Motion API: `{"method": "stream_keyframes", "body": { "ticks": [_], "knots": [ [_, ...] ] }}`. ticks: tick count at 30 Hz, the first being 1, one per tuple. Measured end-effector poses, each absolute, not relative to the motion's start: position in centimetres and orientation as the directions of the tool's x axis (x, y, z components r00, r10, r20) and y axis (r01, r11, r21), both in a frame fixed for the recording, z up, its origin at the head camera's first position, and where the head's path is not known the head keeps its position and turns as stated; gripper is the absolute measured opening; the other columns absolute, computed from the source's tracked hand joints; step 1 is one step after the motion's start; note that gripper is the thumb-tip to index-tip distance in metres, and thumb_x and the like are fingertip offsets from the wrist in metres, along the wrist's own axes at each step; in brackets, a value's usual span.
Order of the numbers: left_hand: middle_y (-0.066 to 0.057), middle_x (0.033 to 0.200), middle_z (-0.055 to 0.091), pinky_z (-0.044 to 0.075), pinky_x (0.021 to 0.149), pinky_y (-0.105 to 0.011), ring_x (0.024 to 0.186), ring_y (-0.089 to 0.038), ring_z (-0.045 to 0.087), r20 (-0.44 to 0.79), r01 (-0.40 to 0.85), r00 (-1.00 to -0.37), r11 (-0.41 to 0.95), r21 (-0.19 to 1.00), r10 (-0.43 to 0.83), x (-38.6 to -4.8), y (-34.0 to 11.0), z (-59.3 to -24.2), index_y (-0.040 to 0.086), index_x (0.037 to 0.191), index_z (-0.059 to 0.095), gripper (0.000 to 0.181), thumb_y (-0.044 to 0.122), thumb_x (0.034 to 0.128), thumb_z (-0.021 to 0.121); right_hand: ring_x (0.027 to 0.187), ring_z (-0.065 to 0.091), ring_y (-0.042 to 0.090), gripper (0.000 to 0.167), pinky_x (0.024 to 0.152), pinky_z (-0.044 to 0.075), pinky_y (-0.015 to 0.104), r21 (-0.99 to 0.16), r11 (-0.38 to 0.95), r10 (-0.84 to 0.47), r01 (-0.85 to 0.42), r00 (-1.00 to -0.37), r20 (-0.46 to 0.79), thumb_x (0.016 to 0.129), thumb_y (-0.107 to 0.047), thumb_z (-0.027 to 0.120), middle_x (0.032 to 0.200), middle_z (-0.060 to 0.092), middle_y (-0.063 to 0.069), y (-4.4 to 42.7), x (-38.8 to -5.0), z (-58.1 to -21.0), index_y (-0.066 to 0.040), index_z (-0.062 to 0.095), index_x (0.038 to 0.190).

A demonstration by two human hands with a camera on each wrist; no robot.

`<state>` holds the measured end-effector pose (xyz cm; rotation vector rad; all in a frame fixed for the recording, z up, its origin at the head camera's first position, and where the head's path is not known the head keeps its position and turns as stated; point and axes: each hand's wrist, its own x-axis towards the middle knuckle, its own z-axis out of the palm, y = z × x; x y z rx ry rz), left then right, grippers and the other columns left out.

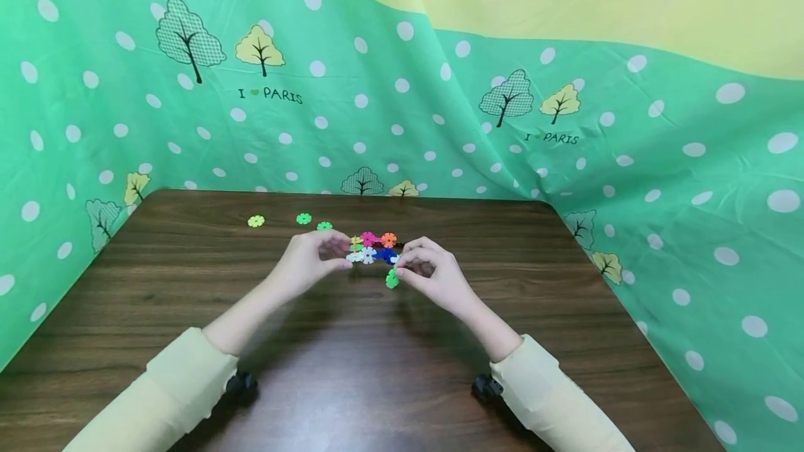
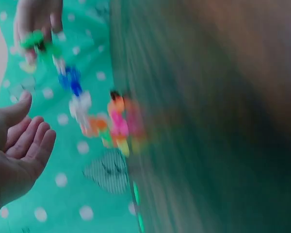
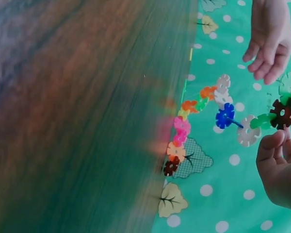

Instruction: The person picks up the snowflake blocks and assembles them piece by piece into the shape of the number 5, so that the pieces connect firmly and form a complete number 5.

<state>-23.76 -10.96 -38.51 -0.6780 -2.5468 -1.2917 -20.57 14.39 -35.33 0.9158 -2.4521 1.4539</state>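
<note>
A chain of linked plastic snowflake discs in several colours hangs between the hands, one end lying on the wooden table. The right hand pinches the chain's upper end at a brown disc with green discs about it, in the right wrist view. A green disc shows below these fingertips in the head view. The left hand is beside the white discs, its fingers relaxed and apart from the chain in the left wrist view. Pink discs and orange ones lie toward the table end. The left wrist view is blurred.
Near the table's far edge lie a loose yellow disc and green discs. A green polka-dot curtain rises behind the wooden table. Both forearms extend over the table, with dark wrist cameras beneath the sleeves.
</note>
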Motion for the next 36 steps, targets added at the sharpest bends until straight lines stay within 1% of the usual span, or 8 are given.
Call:
{"method": "stream_keyframes", "body": {
  "ticks": [4,7,9,14,22,28,32,36],
  "knots": [
    [-0.010,0.104,0.069,0.052,0.086,-0.039,0.097,-0.025,0.064,0.345,0.489,-0.871,0.559,0.670,0.350,-26.3,-13.1,-38.7,0.007,0.110,0.065,0.038,0.016,0.0763,0.079,0.077,0.059,0.018,0.004,0.061,0.048,0.023,-0.752,0.343,-0.430,-0.563,-0.806,0.407,0.084,-0.001,0.069,0.106,0.062,0.022,14.6,-20.8,-35.4,0.001,0.069,0.087],
    [-0.010,0.109,0.067,0.049,0.090,-0.044,0.103,-0.028,0.061,0.318,0.497,-0.866,0.596,0.631,0.385,-28.2,-14.4,-39.4,0.005,0.114,0.063,0.041,0.016,0.0770,0.079,0.081,0.062,0.014,0.003,0.065,0.051,0.024,-0.759,0.343,-0.425,-0.553,-0.812,0.399,0.084,-0.006,0.070,0.110,0.064,0.018,15.0,-21.8,-36.6,-0.005,0.069,0.087],
    [-0.011,0.112,0.066,0.047,0.092,-0.047,0.107,-0.031,0.058,0.300,0.502,-0.863,0.621,0.602,0.407,-29.4,-15.1,-40.0,0.004,0.116,0.063,0.043,0.015,0.0774,0.078,0.082,0.063,0.015,0.004,0.067,0.053,0.027,-0.759,0.337,-0.426,-0.557,-0.809,0.405,0.084,-0.007,0.071,0.110,0.065,0.017,15.0,-21.9,-36.8,-0.006,0.069,0.087],
    [-0.015,0.122,0.061,0.041,0.098,-0.051,0.117,-0.035,0.050,0.240,0.508,-0.859,0.688,0.519,0.453,-31.8,-15.9,-41.3,0.001,0.123,0.059,0.049,0.013,0.0791,0.076,0.083,0.064,0.022,0.005,0.069,0.055,0.032,-0.750,0.325,-0.439,-0.576,-0.795,0.420,0.084,-0.002,0.069,0.108,0.066,0.021,14.7,-21.2,-35.6,0.002,0.067,0.086],
    [-0.019,0.134,0.052,0.035,0.105,-0.051,0.128,-0.037,0.042,0.084,0.455,-0.879,0.772,0.444,0.470,-33.6,-16.6,-42.6,0.000,0.133,0.049,0.054,0.015,0.0854,0.070,0.087,0.065,0.020,0.004,0.070,0.055,0.041,-0.778,0.315,-0.457,-0.544,-0.805,0.377,0.085,-0.002,0.067,0.103,0.068,0.019,14.7,-21.3,-35.4,0.001,0.067,0.088],
    [-0.017,0.126,0.058,0.038,0.103,-0.049,0.123,-0.036,0.047,0.068,0.467,-0.870,0.771,0.434,0.488,-34.0,-17.1,-43.3,0.000,0.127,0.055,0.047,0.013,0.0845,0.071,0.088,0.065,0.028,0.004,0.070,0.055,0.041,-0.783,0.313,-0.458,-0.537,-0.808,0.371,0.085,-0.001,0.067,0.101,0.067,0.020,14.6,-21.3,-35.4,0.001,0.068,0.088],
    [-0.013,0.115,0.064,0.044,0.096,-0.046,0.112,-0.032,0.055,0.098,0.480,-0.864,0.752,0.451,0.493,-34.0,-17.1,-43.4,0.002,0.117,0.062,0.039,0.011,0.0815,0.074,0.085,0.064,0.032,0.007,0.067,0.056,0.036,-0.785,0.304,-0.456,-0.539,-0.806,0.377,0.085,0.000,0.067,0.101,0.067,0.019,14.7,-21.2,-35.4,0.002,0.069,0.091],
    [-0.008,0.102,0.068,0.048,0.089,-0.042,0.099,-0.027,0.060,0.115,0.487,-0.860,0.734,0.474,0.497,-33.8,-17.0,-43.5,0.003,0.108,0.066,0.031,0.008,0.0788,0.076,0.079,0.064,0.032,0.013,0.064,0.056,0.037,-0.794,0.286,-0.463,-0.536,-0.803,0.375,0.085,0.001,0.066,0.103,0.066,0.020,14.8,-21.2,-35.5,0.003,0.070,0.097]
  ]
}}
